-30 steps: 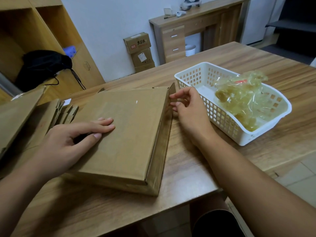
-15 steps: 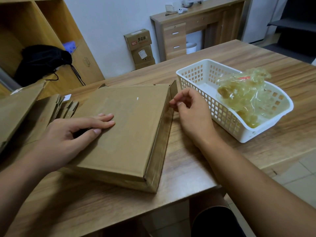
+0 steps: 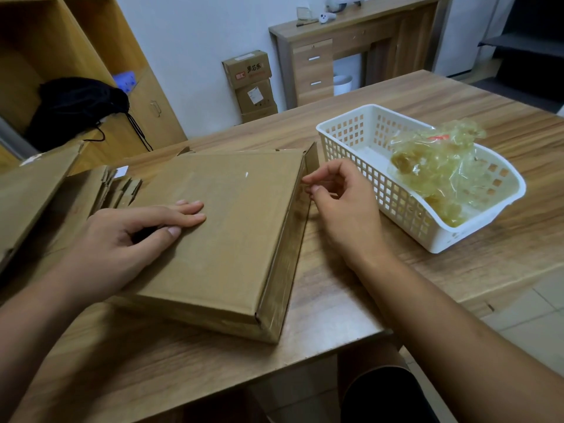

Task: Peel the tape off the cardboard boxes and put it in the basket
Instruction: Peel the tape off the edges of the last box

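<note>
Tape (image 3: 282,270) runs near-to-far along right side of cardboard box (image 3: 219,233).

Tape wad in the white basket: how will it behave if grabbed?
Probably light and floppy: the tape wad is thin, crumpled clear film, loosely bunched. Likely tacky, so it may cling to skin or the basket rather than slide. Unlikely to roll: its shape is irregular and the basket walls hem it in.

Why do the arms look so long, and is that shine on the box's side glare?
Head view: the wide-angle lens stretches the frame's edges, so the forearms loom and the shelf leans; yes, tape on the side of the cardboard box catches soft room light.
</note>
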{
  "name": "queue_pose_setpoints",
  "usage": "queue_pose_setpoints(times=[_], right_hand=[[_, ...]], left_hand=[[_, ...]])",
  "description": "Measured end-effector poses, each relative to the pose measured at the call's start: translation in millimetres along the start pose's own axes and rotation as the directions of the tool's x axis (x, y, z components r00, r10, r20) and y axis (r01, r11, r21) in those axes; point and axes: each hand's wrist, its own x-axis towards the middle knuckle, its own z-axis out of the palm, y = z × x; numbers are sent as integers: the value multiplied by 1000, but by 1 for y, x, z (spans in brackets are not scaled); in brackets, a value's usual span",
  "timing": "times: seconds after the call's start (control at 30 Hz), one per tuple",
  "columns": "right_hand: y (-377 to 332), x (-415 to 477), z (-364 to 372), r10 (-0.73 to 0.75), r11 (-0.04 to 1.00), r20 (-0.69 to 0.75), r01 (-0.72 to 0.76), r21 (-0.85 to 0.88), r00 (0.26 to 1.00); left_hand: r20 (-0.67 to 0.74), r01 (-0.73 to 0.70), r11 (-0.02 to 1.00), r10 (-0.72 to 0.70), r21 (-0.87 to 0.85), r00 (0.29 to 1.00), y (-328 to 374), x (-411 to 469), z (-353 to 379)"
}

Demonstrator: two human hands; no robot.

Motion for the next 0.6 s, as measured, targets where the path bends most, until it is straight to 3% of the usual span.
queue_pose_setpoints(times=[0.43,0.6], right_hand=[[-3,-3,2,-110,986,33,114,-123,993],[-3,-3,1,-203,947,42,207,-248,978]], left_hand=[[-5,-2,1000,3,17,1000,1,0,-1],[-6,-5,1000,5,14,1000,0,0,-1]])
